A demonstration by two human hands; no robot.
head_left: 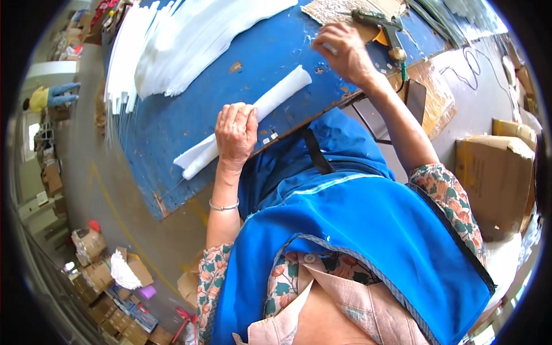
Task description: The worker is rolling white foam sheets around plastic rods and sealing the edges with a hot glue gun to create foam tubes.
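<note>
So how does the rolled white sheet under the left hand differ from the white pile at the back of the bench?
The rolled white sheet is single, wound into a tube and pinned by the left hand; the white pile is many flat strips fanned out, untouched. Both are white and lie on the blue bench.

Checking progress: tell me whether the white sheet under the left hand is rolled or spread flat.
Rolled: the white sheet forms a tube on the blue table, pinned by the left hand.

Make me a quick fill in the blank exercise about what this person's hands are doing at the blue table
1. The left hand presses on a rolled white ____.
2. The table top is painted ____.
3. The right hand is beside the glue ____.
4. The person wears a blue ____ over a floral shirt.

Missing words: sheet; blue; gun; apron
</note>
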